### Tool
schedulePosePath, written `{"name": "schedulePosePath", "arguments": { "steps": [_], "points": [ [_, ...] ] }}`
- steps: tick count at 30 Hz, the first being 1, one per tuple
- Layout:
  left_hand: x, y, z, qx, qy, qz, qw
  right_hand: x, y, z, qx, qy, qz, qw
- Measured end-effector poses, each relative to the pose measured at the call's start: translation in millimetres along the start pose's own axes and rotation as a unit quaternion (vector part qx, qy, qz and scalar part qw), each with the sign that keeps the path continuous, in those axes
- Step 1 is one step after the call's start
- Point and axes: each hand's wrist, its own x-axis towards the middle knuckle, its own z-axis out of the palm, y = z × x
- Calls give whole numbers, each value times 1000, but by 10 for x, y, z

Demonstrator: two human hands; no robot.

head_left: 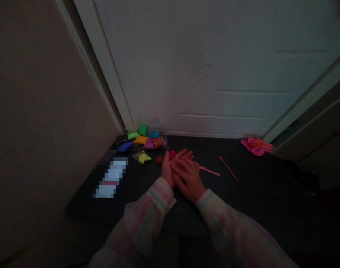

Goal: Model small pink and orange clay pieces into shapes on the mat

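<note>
My left hand [167,168] lies palm up with fingers stretched out over the dark mat [259,193]. My right hand [188,176] lies flat on top of it, palm down, fingers stretched. Anything pressed between the palms is hidden. A small pink lump [172,153] shows just past my fingertips, and a small red ball [160,159] sits to the left of my left hand. A thin pink strip [210,171] lies right of my hands.
Several coloured clay packets [143,139] are piled near the door's corner, with a yellow packet [143,157] closer. A pink stick [228,168] lies at right. A crumpled pink wrapper [256,146] sits by the white door [214,67]. A wall stands at left.
</note>
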Motion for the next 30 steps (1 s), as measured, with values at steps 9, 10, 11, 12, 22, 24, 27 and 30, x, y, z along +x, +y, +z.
{"name": "schedulePosePath", "arguments": {
  "steps": [9,10,11,12,22,24,27,30],
  "points": [
    [-21,58,11,-8,-32,-19,999,3,-14,-32,-81,-46,36,995],
    [-17,59,2,-6,-32,-19,999,-1,-17,-34,-77,-52,15,996],
    [-13,55,-5,-5,-33,-19,999,-4,-21,-33,-73,-59,-3,996],
    [-11,48,-8,-3,-33,-19,999,-5,-22,-32,-71,-63,-10,995],
    [-29,-5,30,2,-4,-30,1000,-33,-15,-29,-70,-80,-30,994],
    [-19,-8,23,2,-5,-42,999,-32,-15,-28,-75,-74,-5,994],
    [-4,-7,3,0,-11,-65,998,-27,-14,-32,-77,-60,30,995],
    [1,-1,-26,1,-12,-56,998,-33,-30,-17,-32,-72,-30,996]
  ]
}}
